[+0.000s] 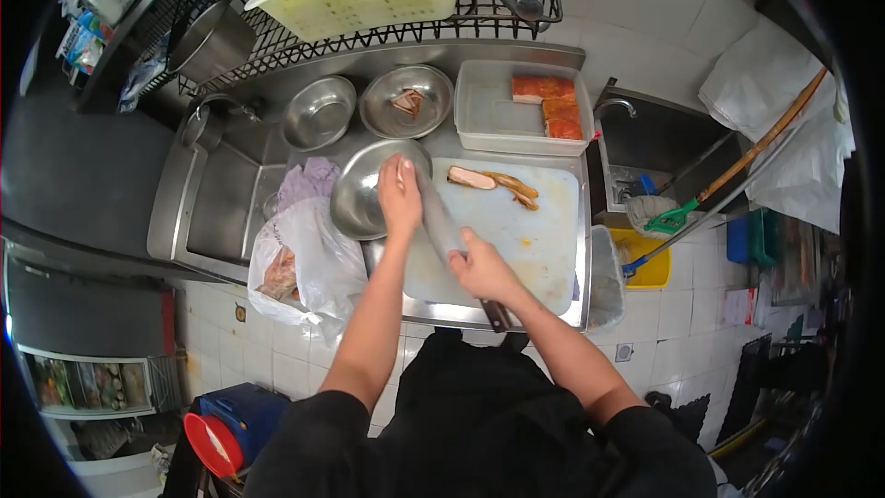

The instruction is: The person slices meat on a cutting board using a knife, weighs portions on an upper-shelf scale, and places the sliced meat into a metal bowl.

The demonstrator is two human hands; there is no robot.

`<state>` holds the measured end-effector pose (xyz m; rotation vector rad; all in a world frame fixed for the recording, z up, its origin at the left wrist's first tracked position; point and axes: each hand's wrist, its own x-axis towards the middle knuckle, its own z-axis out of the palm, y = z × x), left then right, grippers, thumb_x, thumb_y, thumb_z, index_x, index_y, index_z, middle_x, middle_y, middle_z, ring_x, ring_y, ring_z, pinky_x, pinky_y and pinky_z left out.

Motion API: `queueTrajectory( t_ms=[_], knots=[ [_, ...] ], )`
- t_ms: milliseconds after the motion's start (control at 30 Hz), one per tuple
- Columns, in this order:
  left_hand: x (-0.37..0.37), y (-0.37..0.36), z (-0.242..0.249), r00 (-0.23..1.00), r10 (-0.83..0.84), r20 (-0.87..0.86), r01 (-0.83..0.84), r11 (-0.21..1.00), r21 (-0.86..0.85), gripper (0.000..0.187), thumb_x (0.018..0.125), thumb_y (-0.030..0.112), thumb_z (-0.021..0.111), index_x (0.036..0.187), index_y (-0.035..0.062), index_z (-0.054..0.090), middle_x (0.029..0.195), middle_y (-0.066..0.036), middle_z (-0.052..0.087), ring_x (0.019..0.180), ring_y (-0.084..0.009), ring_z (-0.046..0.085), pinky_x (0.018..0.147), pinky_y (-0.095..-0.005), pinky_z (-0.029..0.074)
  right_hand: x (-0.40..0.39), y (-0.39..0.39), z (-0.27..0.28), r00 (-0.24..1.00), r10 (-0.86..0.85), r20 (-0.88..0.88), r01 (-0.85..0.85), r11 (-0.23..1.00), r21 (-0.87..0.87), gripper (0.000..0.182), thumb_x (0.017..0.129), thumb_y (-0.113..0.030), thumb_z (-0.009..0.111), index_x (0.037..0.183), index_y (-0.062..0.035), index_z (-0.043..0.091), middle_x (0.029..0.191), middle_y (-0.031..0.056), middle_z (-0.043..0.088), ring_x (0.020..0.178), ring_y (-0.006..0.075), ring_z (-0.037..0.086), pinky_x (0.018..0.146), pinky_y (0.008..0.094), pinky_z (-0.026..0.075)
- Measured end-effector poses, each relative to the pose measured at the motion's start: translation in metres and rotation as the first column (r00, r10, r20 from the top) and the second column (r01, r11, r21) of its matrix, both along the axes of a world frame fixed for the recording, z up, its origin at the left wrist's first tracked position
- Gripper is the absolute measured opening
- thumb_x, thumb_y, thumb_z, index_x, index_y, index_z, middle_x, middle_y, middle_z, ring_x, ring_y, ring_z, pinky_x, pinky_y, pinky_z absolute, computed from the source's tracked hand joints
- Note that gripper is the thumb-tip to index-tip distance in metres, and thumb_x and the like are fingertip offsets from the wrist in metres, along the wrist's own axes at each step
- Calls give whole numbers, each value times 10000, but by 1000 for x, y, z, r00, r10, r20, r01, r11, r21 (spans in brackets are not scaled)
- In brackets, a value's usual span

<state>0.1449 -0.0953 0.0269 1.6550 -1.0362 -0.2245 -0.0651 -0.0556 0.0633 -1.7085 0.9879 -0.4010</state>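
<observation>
My right hand [484,269] is closed around a large knife [441,219], its dark handle sticking out below my fist toward my body. The broad blade points away from me, along the left side of the white cutting board [553,258]. My left hand [399,198] is beside the blade's far end, fingers stretched out, over the right part of a steel bowl [358,192]. Whether its palm touches the blade or holds anything is hidden. Cut pieces of roasted meat [473,178] lie on the board's far half.
Behind are another steel bowl [320,113], a bowl with sliced meat [407,103], and a plastic container [475,138] with reddish meat slabs. A plastic bag [318,258] hangs at the counter's front left, near a sink [226,203]. A basket [369,0] sits on the wire rack above.
</observation>
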Motion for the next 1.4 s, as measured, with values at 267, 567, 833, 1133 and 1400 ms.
queueTrajectory(
  t_ms=[267, 567, 833, 1133, 1400],
  knots=[
    [60, 25, -11, 910, -415, 21, 365, 822, 438, 656, 875, 367, 750, 1383, 3, 551, 1317, -261, 612, 1220, -390, 596, 1034, -450, 474, -49, 15, -88, 886, -205, -416, -12, 886, -463, 204, 922, -123, 527, 1086, -22, 461, 715, 208, 673, 665, 441, 676, 601, 563, 529],
    [35, 50, -42, 752, -575, 321, 158, 631, 760, 351, 891, 167, 644, 1235, 102, 677, 987, -216, 723, 900, -414, 702, 796, -535, 559, -84, 38, -97, 832, -188, -522, -62, 903, -424, 116, 941, -116, 473, 1038, -57, 450, 709, 166, 684, 657, 410, 687, 590, 538, 538],
    [27, 43, -29, 800, -549, 242, 119, 542, 832, 480, 865, 314, 726, 1276, 80, 640, 1119, -187, 716, 1062, -386, 676, 890, -499, 533, -92, 28, -88, 813, -118, -569, -100, 937, -336, 168, 950, -141, 475, 1084, -40, 478, 708, 191, 682, 688, 446, 682, 641, 576, 530],
    [-30, 22, -33, 741, -451, 498, 234, 868, 438, 371, 873, 209, 712, 1199, 44, 645, 1280, -180, 617, 1218, -370, 544, 1015, -484, 424, -200, 92, -88, 863, -394, -317, 376, 919, -117, 248, 973, -207, 548, 1071, 18, 511, 831, 338, 654, 811, 538, 636, 708, 611, 483],
    [-76, -44, -50, 666, -584, 465, 215, 747, 629, 209, 863, 174, 706, 1014, 34, 674, 1073, -147, 667, 1043, -387, 618, 903, -471, 497, -252, 91, -63, 668, -633, -391, 569, 773, -279, 195, 981, -168, 525, 1055, -8, 441, 757, 310, 649, 726, 540, 624, 653, 633, 473]
  ],
)
